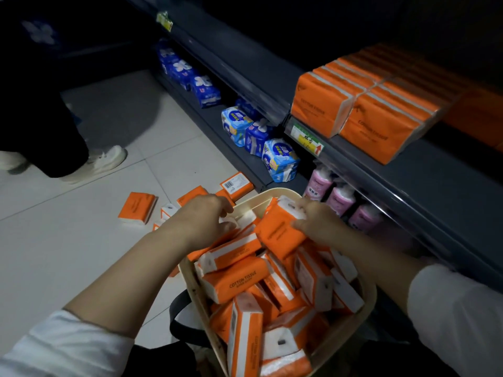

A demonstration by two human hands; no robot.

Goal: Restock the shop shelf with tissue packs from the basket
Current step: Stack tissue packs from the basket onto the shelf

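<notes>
A cream basket (pixel 368 303) on the floor is heaped with orange-and-white tissue packs (pixel 239 276). My right hand (pixel 317 221) grips one orange pack (pixel 280 229) at the basket's far end, lifted slightly above the pile. At the far left rim, my left hand (pixel 205 217) is closed around the white end of another pack (pixel 227 221). Two rows of the same orange packs (pixel 362 110) stand on the dark shelf (pixel 424 170) at the upper right.
Several orange packs (pixel 137 208) lie loose on the tiled floor left of the basket. Blue tissue bags (pixel 279 159) and pink rolls (pixel 340 200) fill the lower shelf. Another person's leg and white shoe (pixel 100 161) stand at the left. A black basket handle (pixel 179 317) hangs down.
</notes>
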